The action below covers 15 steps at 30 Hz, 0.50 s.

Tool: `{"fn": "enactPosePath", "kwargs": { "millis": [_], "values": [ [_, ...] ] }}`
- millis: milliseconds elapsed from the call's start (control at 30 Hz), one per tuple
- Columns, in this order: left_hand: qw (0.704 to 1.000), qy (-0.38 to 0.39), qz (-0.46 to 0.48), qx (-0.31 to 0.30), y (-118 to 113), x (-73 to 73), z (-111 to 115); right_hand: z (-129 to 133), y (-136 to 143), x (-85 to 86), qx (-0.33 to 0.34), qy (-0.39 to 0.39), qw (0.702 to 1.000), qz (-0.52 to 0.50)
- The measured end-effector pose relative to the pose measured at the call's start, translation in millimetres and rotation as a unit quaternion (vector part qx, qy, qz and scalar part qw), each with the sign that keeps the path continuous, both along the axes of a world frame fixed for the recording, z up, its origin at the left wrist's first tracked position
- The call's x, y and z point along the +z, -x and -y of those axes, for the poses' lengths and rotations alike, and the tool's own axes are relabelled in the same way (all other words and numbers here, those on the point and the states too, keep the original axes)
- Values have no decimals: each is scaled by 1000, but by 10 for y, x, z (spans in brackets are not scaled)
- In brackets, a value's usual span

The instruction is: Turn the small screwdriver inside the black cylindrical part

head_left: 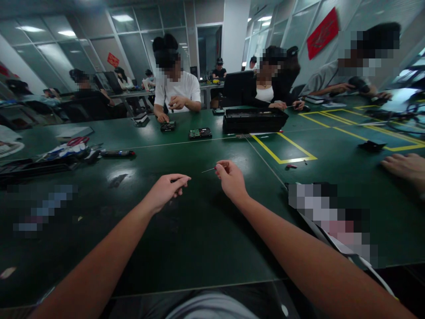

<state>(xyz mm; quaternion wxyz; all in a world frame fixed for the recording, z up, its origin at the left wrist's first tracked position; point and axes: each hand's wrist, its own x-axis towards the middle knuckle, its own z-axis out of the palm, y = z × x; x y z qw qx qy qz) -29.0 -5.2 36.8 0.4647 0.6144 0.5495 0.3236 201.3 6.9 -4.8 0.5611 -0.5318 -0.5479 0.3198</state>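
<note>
My right hand (229, 179) pinches a thin metal pin (208, 170) by its reddish end, and its bare shaft points left above the green table. Across a small gap, my left hand (171, 191) has its thumb and forefinger pressed together, with the fingertips facing the pin. Whatever may be between those left fingertips is too small to make out. Both hands are held over the table (186, 252) and do not touch each other.
A black open box (255, 120) and a hard drive (200, 133) with a green circuit board lie farther back. Red-handled scissors (78, 141) and a black pen-like tool (117, 153) are at left. Co-workers sit around; one person's hand (407, 170) rests at right.
</note>
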Motion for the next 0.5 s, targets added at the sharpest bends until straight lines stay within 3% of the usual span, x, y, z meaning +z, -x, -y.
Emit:
{"fn": "enactPosePath", "kwargs": {
  "millis": [67, 167, 367, 500],
  "values": [
    [994, 46, 89, 48, 218, 3, 4, 15, 3, 22, 3, 9, 1000, 0],
    [980, 76, 137, 126, 561, 25, 60, 22, 6, 33, 4, 12, 1000, -2],
    [938, 45, 202, 277, 1271, 113, 210, 19, 14, 6, 13, 11, 1000, -5],
    [889, 5, 222, 401, 1702, 193, 298, -1, 20, -15, 10, 19, 1000, -8]
  ]
}}
